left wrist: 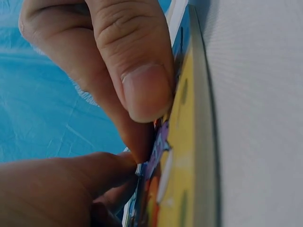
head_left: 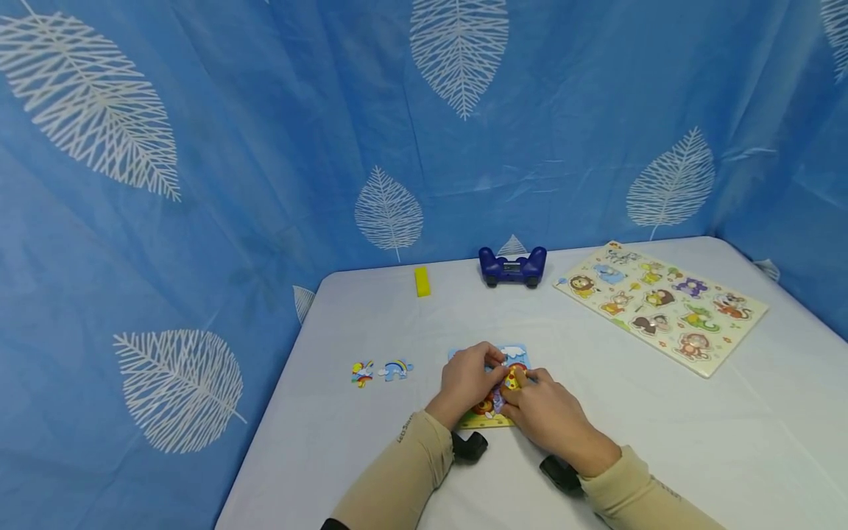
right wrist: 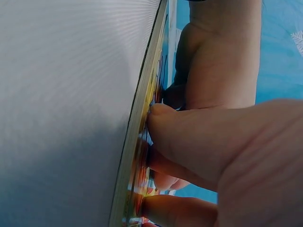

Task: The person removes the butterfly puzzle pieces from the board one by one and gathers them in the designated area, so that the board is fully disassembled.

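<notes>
A small colourful jigsaw puzzle [head_left: 486,421] with a yellow lower border lies flat on the table under both hands. My left hand [head_left: 469,379] leans over it, pinching at a yellow, red-dotted jigsaw piece [head_left: 511,379] with thumb and index finger. From the other side my right hand [head_left: 550,412] presses fingers and thumb, spread apart, on the same area. In the left wrist view the left thumb [left wrist: 147,92] is close above a purple part of the picture [left wrist: 158,146]. The right thumb [right wrist: 161,123] touches the puzzle in the right wrist view. Fingers hide much of the contact.
Two loose jigsaw pieces, one yellow and red [head_left: 361,373] and one with a rainbow [head_left: 396,370], lie to the left. Farther back are a yellow block [head_left: 422,281] and a blue game controller [head_left: 511,266]. An animal puzzle board [head_left: 656,305] occupies the right rear.
</notes>
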{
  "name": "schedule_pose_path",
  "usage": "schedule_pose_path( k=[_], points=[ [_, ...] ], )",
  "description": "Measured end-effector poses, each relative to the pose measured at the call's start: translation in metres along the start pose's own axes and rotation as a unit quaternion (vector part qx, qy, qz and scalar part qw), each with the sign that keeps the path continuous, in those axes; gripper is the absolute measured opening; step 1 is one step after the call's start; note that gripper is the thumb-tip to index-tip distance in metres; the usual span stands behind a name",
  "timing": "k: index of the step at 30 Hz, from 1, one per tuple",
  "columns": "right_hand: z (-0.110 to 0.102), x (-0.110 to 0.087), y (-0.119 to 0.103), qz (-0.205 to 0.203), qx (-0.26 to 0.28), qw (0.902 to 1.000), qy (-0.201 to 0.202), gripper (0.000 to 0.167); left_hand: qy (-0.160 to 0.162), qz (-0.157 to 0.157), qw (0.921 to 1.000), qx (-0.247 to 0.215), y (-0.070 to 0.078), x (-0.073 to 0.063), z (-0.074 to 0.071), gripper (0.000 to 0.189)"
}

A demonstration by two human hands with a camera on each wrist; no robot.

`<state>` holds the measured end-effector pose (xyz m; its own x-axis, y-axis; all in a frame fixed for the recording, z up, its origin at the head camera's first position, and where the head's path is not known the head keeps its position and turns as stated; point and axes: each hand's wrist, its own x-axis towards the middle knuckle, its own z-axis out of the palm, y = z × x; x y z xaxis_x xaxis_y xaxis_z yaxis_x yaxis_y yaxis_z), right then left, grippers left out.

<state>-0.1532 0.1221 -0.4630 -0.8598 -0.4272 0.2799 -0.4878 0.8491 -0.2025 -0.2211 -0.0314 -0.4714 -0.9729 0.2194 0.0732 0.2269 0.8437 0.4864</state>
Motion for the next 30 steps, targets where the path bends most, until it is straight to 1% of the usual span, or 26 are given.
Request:
schedule_pose_path(
  k=[6,13,17,19,21,24,26,30],
  points=[
    [0.001,0.000,0.000,0.007,0.002,1.0000,-0.007,0.014,-0.002,-0.020,0.9994,-0.029,0.000,0.001,0.001,0.014],
    [0.002,0.000,0.001,0.007,-0.002,0.9999,-0.009,0.017,0.012,-0.017,0.9987,-0.046,-0.001,0.000,0.000,0.012],
    [0.002,0.000,0.001,0.003,-0.002,1.0000,-0.007,0.017,0.014,-0.021,0.9977,-0.063,-0.002,0.000,0.000,0.010],
    [0.002,0.000,0.001,-0.002,-0.001,1.0000,-0.007,0.016,0.021,-0.027,0.9965,-0.076,-0.002,0.000,-0.001,0.010],
    [0.001,0.000,0.000,-0.003,-0.003,0.9999,-0.010,0.017,0.031,-0.031,0.9942,-0.098,-0.004,0.001,-0.002,0.009],
    [0.000,0.000,0.000,-0.005,-0.005,0.9998,-0.017,0.020,0.049,-0.035,0.9886,-0.138,-0.005,0.001,-0.006,0.009],
    [-0.001,0.000,0.000,-0.004,-0.008,0.9997,-0.023,0.022,0.055,-0.031,0.9842,-0.165,-0.007,0.001,-0.011,0.010],
    [-0.001,0.000,-0.001,-0.004,-0.010,0.9995,-0.030,0.025,0.065,-0.023,0.9785,-0.194,-0.012,-0.002,-0.023,0.010]
  ],
)
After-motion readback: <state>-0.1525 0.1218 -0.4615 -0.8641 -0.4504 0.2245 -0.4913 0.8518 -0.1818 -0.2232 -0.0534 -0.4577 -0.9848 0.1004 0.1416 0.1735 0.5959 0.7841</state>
